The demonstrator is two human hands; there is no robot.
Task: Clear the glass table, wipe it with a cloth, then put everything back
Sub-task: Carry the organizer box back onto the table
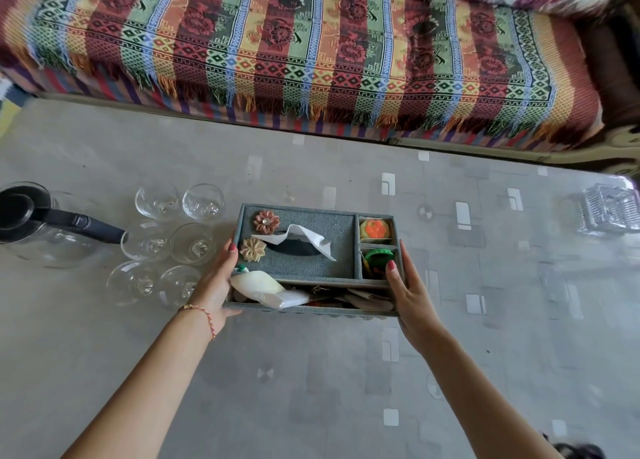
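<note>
A grey fabric tissue-box organiser (332, 261) sits in the middle of the glass table (311, 389). A white tissue sticks out of its slot, two fabric flowers decorate its lid, and small items fill its side and front compartments. My left hand (218, 282) grips its left end, thumb over the top edge. My right hand (408, 292) holds its right end, thumb on the rim. Whether the box is lifted off the glass cannot be told.
Several clear glasses (166, 244) stand in a cluster left of the box. A glass jug with a black lid and handle (45, 223) is at the far left. A crystal ashtray (606, 209) sits at the far right. A sofa with a striped blanket (311, 50) runs along the far side.
</note>
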